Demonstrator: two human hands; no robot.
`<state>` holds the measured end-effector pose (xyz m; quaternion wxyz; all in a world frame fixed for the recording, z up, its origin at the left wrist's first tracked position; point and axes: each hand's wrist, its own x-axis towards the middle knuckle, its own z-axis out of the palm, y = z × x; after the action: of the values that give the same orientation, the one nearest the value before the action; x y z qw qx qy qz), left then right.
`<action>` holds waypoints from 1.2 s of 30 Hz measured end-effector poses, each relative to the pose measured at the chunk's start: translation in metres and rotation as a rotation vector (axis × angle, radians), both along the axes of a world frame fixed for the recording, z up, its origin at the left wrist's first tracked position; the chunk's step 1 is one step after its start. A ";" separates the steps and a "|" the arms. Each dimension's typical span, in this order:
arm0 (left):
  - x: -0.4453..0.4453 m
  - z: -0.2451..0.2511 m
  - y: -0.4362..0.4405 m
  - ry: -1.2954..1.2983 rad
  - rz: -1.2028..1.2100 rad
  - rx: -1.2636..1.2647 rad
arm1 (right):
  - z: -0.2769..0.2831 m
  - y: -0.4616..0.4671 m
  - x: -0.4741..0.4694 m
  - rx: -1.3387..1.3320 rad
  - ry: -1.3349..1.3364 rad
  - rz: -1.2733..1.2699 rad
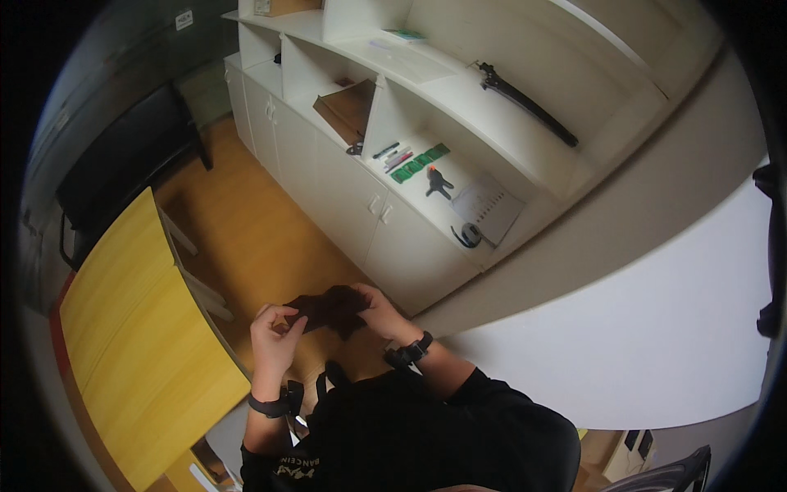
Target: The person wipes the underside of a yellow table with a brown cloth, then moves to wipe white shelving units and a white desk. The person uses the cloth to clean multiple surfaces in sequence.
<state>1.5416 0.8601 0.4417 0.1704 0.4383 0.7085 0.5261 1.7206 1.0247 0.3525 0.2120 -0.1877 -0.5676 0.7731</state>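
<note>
A piece of dark cloth (335, 309) is stretched between my two hands, in front of my body and above the wooden floor. My left hand (275, 335) pinches its left end between thumb and fingertips. The right end is gripped by my right hand (382, 315), thumb on the near side. The lower edge of the cloth hangs ragged at the middle; what kind of article it is I cannot tell. Each wrist wears a black strap with a small device (411, 351).
Ahead stands a white cabinet (320, 178) with shelves holding pens, green packets (421, 163), a black clamp (439, 183), a tape roll (470, 235) and a black tripod (529, 104). A yellow wooden table (141, 344) is at left, a white board (615, 332) at right, a black bench (129, 160) beyond.
</note>
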 end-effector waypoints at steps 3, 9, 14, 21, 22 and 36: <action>-0.039 -0.011 0.023 0.086 -0.005 -0.168 | -0.007 0.042 -0.042 -0.034 -0.017 0.010; -0.087 -0.029 0.101 0.209 -0.165 -0.189 | 0.018 0.104 -0.117 0.074 0.025 0.069; -0.138 -0.041 0.189 0.034 -0.196 -0.094 | 0.034 0.180 -0.171 0.204 0.169 0.227; -0.222 -0.027 0.308 -0.195 -0.109 0.151 | 0.054 0.307 -0.209 0.392 -0.131 0.207; -0.233 -0.026 0.324 -0.197 -0.161 0.097 | 0.051 0.318 -0.211 0.342 -0.185 0.218; -0.300 -0.009 0.498 0.155 -1.011 -0.142 | 0.003 0.344 -0.263 -0.413 0.307 -0.330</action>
<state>1.2420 1.3583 0.4329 0.3799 0.7510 0.4526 0.2948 1.4577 1.3687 0.3559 0.3751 -0.1976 -0.3215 0.8467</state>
